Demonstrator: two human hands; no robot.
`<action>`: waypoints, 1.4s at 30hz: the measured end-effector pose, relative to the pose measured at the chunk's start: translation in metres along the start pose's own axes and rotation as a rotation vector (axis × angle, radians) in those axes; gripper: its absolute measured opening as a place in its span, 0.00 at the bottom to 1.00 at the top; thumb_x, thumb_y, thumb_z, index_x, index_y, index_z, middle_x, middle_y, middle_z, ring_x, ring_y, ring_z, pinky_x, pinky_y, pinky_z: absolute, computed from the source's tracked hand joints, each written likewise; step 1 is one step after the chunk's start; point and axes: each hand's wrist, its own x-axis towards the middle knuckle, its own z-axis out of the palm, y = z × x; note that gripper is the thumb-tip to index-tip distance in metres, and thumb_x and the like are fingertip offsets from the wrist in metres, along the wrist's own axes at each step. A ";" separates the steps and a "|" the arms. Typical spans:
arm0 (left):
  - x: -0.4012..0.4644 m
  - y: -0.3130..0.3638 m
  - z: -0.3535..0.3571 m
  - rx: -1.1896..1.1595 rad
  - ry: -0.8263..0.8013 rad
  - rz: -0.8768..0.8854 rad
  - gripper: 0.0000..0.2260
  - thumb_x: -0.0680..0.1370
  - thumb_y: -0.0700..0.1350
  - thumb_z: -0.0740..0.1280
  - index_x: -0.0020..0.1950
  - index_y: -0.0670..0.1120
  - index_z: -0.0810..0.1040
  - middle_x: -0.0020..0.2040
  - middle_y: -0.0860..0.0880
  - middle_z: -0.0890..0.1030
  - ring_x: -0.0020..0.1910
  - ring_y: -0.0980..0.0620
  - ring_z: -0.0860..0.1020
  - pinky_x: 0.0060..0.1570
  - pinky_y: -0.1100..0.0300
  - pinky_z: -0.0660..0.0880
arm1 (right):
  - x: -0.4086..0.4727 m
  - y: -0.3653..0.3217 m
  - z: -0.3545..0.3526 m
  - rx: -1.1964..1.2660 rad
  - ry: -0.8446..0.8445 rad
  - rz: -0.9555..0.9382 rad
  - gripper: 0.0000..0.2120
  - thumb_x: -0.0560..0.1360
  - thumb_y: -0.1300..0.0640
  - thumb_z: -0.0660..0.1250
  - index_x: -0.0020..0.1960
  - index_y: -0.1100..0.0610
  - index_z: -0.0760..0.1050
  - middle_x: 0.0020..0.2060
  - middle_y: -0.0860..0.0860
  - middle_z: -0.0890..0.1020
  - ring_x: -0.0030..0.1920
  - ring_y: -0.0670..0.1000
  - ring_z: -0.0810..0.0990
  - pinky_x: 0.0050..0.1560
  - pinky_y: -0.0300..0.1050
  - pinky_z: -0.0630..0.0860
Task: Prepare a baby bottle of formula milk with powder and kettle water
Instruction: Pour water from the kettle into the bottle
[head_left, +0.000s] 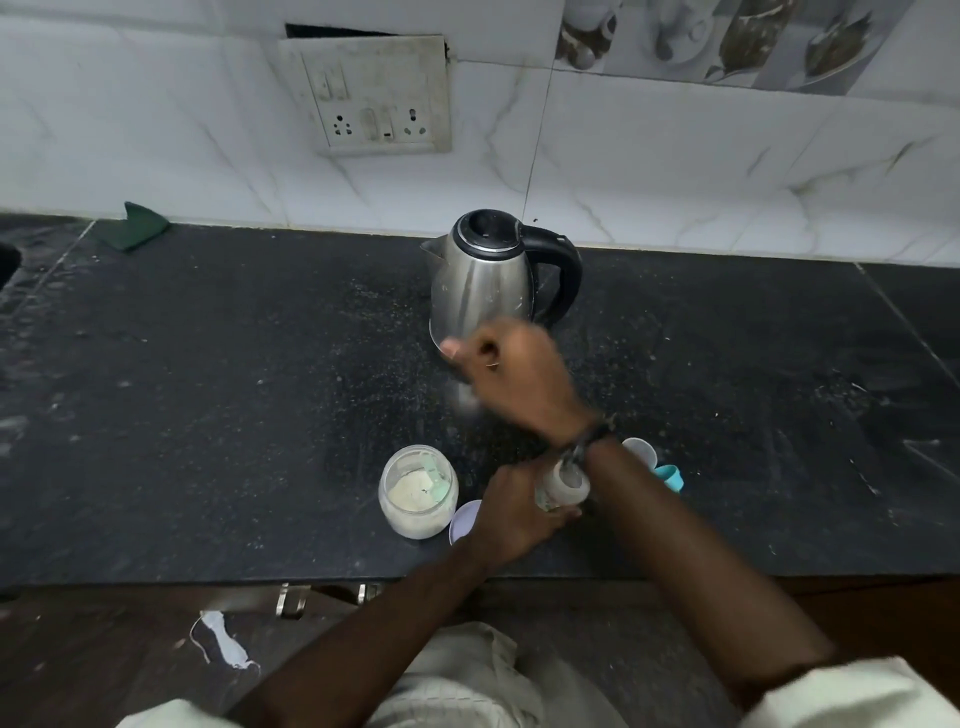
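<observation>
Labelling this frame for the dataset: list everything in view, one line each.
kettle: 1, steel with black lid and handle, back of counter
powder jar: 1, clear, open, pale powder and green scoop inside, front of counter
jar lid: 1, lilac, right of jar
baby bottle: 1, clear, open, gripped by left hand
clear cap: 1, behind right wrist
teal ring: 1, beside cap
green cloth: 1, far left by wall
switchboard: 1, white, on tiles
counter: 1, black
left hand: holds bottle
right hand: curled, blurred, in front of kettle; contents unclear

R hand (511, 369) blurred; bottle (563, 486) half-hidden.
</observation>
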 end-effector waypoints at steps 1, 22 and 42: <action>-0.002 0.007 -0.003 0.003 0.008 0.020 0.27 0.67 0.51 0.81 0.64 0.51 0.80 0.55 0.56 0.85 0.56 0.59 0.82 0.57 0.62 0.77 | 0.017 0.009 -0.012 0.009 0.111 0.019 0.21 0.78 0.40 0.62 0.37 0.55 0.79 0.32 0.49 0.80 0.32 0.49 0.78 0.33 0.44 0.74; -0.008 0.023 -0.011 0.051 0.056 0.083 0.29 0.68 0.50 0.81 0.68 0.48 0.79 0.61 0.50 0.84 0.59 0.57 0.81 0.60 0.60 0.77 | 0.149 0.117 -0.023 0.299 0.246 0.475 0.32 0.78 0.35 0.58 0.25 0.57 0.67 0.24 0.55 0.77 0.27 0.52 0.77 0.32 0.42 0.69; -0.009 0.017 -0.005 0.002 0.078 0.063 0.31 0.67 0.50 0.82 0.69 0.50 0.79 0.63 0.54 0.83 0.61 0.61 0.80 0.63 0.62 0.75 | 0.107 0.133 -0.028 0.445 0.444 0.492 0.16 0.66 0.48 0.61 0.28 0.58 0.77 0.24 0.52 0.70 0.29 0.54 0.71 0.30 0.52 0.70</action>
